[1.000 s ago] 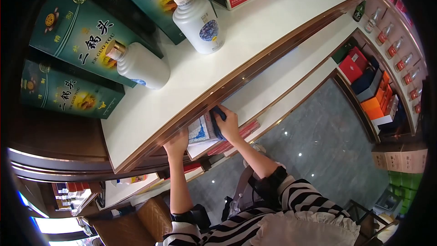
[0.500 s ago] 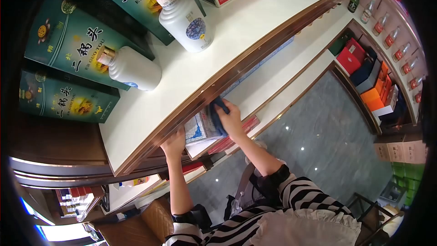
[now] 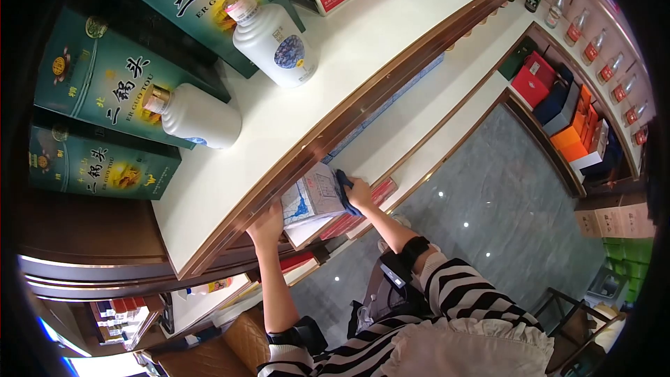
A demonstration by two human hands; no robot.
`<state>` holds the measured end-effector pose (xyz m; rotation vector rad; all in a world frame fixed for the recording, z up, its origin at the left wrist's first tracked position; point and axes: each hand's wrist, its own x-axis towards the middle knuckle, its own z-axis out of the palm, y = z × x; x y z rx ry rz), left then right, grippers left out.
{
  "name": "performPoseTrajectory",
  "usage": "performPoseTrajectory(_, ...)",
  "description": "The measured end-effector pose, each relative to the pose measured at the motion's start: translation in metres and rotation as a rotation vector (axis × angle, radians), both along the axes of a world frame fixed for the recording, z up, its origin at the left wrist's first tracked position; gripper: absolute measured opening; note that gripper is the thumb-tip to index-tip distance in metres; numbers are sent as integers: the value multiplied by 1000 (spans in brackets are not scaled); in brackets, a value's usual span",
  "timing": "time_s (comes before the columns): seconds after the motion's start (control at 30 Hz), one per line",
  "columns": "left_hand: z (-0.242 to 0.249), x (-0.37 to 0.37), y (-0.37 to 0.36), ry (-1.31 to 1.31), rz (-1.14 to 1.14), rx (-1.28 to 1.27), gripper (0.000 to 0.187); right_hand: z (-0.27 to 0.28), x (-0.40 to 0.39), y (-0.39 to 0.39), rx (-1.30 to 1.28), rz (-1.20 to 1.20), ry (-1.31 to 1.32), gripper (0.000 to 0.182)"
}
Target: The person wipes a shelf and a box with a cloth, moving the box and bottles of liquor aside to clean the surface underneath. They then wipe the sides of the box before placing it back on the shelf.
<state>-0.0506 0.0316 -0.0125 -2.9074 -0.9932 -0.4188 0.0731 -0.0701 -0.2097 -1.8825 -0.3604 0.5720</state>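
Observation:
A white box with blue pictures (image 3: pixel 315 195) sits on the lower shelf, partly under the overhanging upper shelf. My left hand (image 3: pixel 266 226) is at the box's left end, gripping it there; its fingertips are partly hidden by the upper shelf's brown edge. In my right hand (image 3: pixel 360 194) is a dark blue cloth (image 3: pixel 347 199), bunched in the fingers against the box's right side.
White bottles (image 3: pixel 276 45) and green boxes (image 3: pixel 115 84) stand on the upper shelf (image 3: pixel 209 188), whose brown edge (image 3: pixel 363 87) overhangs my hands. Red packages (image 3: pixel 359 211) lie lower down. Small bottles (image 3: pixel 594 47) line the right shelf, above orange boxes (image 3: pixel 578 132).
My right hand and the cloth have moved slightly right and down, baring more of the box's face. My left hand has stayed at the box's left end. The view has shifted slightly.

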Motion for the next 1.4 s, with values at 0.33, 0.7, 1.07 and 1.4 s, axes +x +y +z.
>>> performPoseTrajectory(0.33,-9,-4,6,117,-32,274,24,118,14,-12,650,-110,243,24)
performPoseTrajectory(0.7,8,5,-9,-90,80,-93,23,47,-2,1,281,-38,-65,29)
performPoseTrajectory(1.07,-17,-3,11,-216,-148,363,24,88,2,-13,439,-223,167,25)
performPoseTrajectory(1.4,-6,1,4,-301,-199,347,21,113,-1,3,410,-41,-144,30)
